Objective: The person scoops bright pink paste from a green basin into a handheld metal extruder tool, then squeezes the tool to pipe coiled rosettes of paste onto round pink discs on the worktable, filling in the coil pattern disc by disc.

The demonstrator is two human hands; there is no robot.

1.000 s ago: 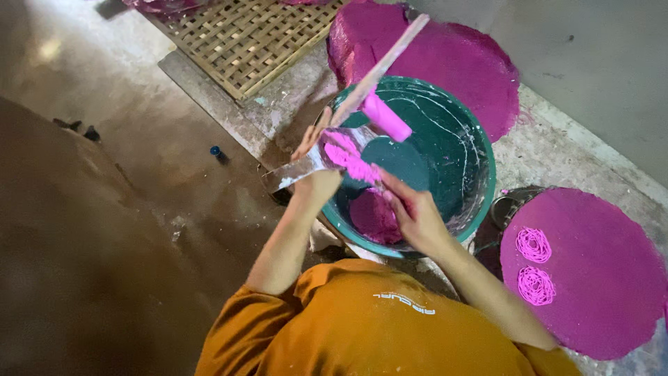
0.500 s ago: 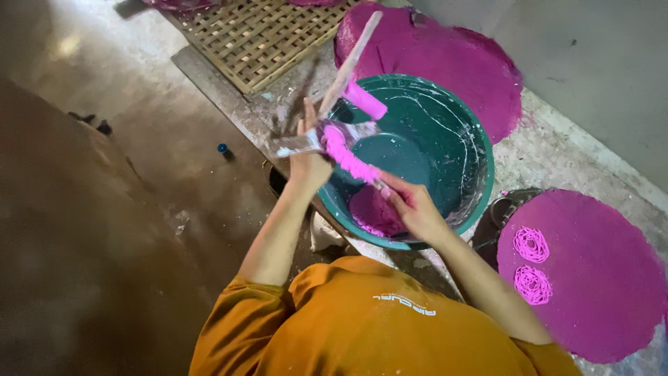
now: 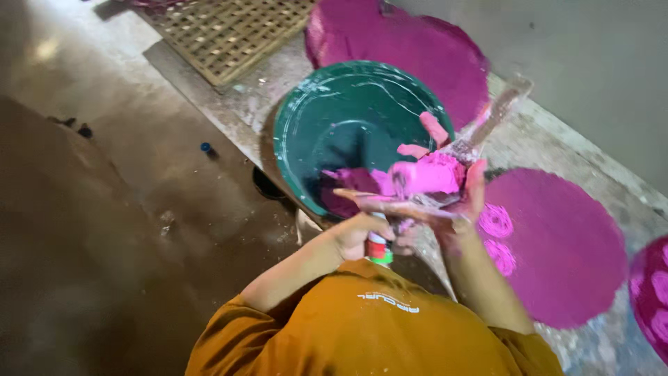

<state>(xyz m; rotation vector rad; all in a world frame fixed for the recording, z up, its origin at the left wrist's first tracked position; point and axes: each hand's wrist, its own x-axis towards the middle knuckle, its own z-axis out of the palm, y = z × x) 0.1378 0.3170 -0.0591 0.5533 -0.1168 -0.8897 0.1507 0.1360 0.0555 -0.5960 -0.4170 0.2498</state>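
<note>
Left hand (image 3: 358,237) closed around a small tube-like thing with a red and green end (image 3: 378,248), held just under the right hand. Right hand (image 3: 445,205) open, palm up, fingers (image 3: 369,198) stretched flat toward the left, cupping a lump of bright pink paste (image 3: 426,175) on a crumpled clear plastic sheet (image 3: 487,125) that trails up and to the right, blurred. Directly behind the hands, a round green basin (image 3: 334,118), tilted toward the camera, smeared white along its wall, with more pink and darker magenta paste (image 3: 348,182) at its lower edge and small pink scraps (image 3: 433,127) near the rim. Beyond the basin, a large magenta disc (image 3: 410,49); to the right, a second magenta disc (image 3: 563,244) bearing two pink spiral coils (image 3: 495,221); a third disc (image 3: 654,299) cut off at the right edge. At top left, a woven bamboo mat (image 3: 236,31) lying on a dusty concrete floor (image 3: 139,139). In the foreground, an orange shirt (image 3: 376,327).
</note>
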